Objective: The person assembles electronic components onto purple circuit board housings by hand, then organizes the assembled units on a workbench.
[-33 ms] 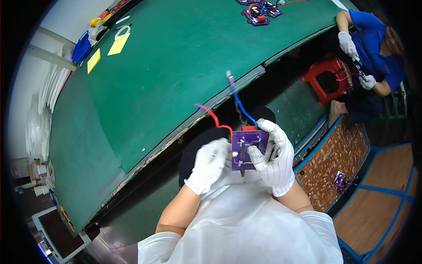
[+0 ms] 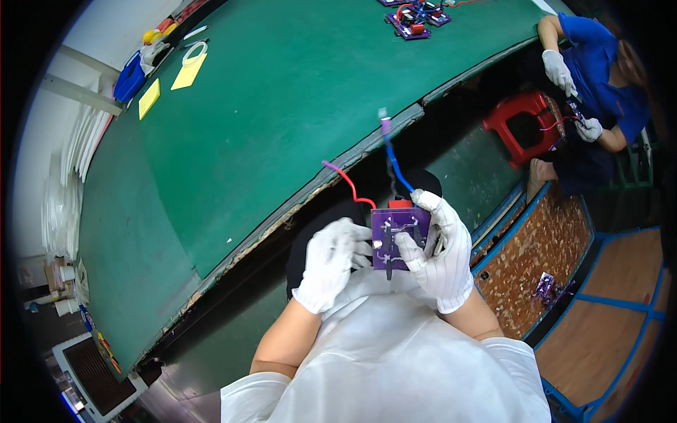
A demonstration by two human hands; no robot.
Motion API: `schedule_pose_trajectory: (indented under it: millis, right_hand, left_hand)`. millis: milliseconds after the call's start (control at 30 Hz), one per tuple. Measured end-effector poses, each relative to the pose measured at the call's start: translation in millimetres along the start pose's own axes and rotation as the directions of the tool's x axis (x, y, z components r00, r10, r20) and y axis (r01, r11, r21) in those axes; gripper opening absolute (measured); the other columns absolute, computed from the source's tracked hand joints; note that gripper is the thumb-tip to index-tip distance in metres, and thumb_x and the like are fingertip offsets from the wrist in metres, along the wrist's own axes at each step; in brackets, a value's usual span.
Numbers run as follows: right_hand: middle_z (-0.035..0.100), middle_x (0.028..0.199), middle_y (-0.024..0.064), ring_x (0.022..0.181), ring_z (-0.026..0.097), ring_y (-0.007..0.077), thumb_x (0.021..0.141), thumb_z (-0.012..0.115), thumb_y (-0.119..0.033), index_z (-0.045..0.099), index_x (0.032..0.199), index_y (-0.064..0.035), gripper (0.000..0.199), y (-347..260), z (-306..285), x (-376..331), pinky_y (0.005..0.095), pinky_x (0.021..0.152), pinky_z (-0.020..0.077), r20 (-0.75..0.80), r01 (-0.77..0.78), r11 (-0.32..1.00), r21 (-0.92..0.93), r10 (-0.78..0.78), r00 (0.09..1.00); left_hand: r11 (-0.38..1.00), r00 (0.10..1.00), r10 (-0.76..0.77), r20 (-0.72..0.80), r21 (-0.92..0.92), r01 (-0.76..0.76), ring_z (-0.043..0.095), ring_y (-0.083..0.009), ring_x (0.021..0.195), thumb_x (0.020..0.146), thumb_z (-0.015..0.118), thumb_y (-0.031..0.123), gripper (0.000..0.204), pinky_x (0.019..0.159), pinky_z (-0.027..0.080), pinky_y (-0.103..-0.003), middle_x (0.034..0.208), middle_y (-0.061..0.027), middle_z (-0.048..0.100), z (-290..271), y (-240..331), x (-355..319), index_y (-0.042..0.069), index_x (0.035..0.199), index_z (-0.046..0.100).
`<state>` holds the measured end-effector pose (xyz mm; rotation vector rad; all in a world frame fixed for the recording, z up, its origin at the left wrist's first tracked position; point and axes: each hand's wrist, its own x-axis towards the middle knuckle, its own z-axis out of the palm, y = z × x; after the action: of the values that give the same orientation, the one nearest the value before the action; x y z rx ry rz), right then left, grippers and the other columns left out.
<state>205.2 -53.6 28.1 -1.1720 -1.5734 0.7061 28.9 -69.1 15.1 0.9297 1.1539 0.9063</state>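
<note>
I hold a small purple circuit board (image 2: 390, 224) close to my chest, below the green table's near edge. My right hand (image 2: 443, 252), in a white glove, grips its right side with the thumb across the face. My left hand (image 2: 330, 262), also gloved, pinches its left edge. A red wire (image 2: 347, 182) and a blue wire (image 2: 392, 163) rise from the board's top, each with a purple tip. A thin dark piece (image 2: 388, 264) hangs below the board between my hands.
The green table (image 2: 282, 106) carries yellow sheets (image 2: 189, 70), a blue bin (image 2: 129, 77) and more wired purple boards (image 2: 412, 17) at the far side. Another person in blue (image 2: 599, 77) works at right beside a red stool (image 2: 522, 123). A blue-framed crate (image 2: 525, 194) holds a purple board (image 2: 544, 285).
</note>
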Motion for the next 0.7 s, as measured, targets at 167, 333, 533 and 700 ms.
schedule_pose_trajectory:
  millis: [167, 333, 533, 700]
  right_hand:
    - [0.063, 0.095, 0.0157, 0.076, 0.066, 0.0264, 0.072, 0.074, -0.016, 0.054, 0.109, 0.0006, 0.046, -6, 3, -1, 0.0301, 0.067, 0.0535, 0.077, 0.065, 0.990, -0.124, -0.056, 0.995]
    - [0.062, 0.092, 0.0118, 0.075, 0.060, 0.0141, 0.079, 0.065, -0.009, 0.051, 0.116, 0.0050, 0.042, 0, 1, -7, 0.0243, 0.069, 0.0487, 0.140, -0.231, 0.927, 0.295, 0.197, 0.970]
    - [0.062, 0.097, 0.0100, 0.085, 0.057, 0.0107, 0.087, 0.050, -0.006, 0.055, 0.112, 0.0051, 0.028, -7, -9, 0, 0.0230, 0.079, 0.0452, 0.252, -0.484, 0.747, 0.457, 0.413, 0.875]
    - [0.062, 0.098, 0.0086, 0.087, 0.057, 0.0098, 0.089, 0.048, -0.011, 0.056, 0.112, 0.0029, 0.028, -6, -9, 5, 0.0229, 0.079, 0.0463, 0.331, -0.563, 0.639, 0.525, 0.455, 0.826]
  left_hand:
    - [0.735, 0.937, 0.347, -0.037, 0.632, -0.247, 0.058, -0.0223, 0.055, 0.075, 0.064, 0.013, 0.024, 0.054, 0.048, -0.030, 0.067, -0.0076, 0.060, 15, 26, -5, 0.002, 0.096, 0.058]
    - [0.274, 0.739, 0.595, 0.316, 0.785, -0.556, 0.058, -0.0287, 0.069, 0.073, 0.059, 0.000, 0.026, 0.055, 0.046, -0.037, 0.087, -0.0143, 0.059, 0, 15, -1, -0.002, 0.099, 0.057]
    - [0.160, 0.653, 0.669, 0.355, 0.788, -0.594, 0.055, -0.0377, 0.092, 0.074, 0.053, 0.001, 0.037, 0.078, 0.045, -0.043, 0.107, -0.0233, 0.055, -9, -1, -7, -0.011, 0.109, 0.052]
    - [0.321, 0.724, 0.664, 0.187, 0.803, -0.502, 0.058, -0.0322, 0.086, 0.090, 0.044, 0.008, 0.023, 0.078, 0.046, -0.037, 0.097, -0.0166, 0.061, -7, -12, 1, -0.004, 0.103, 0.058]
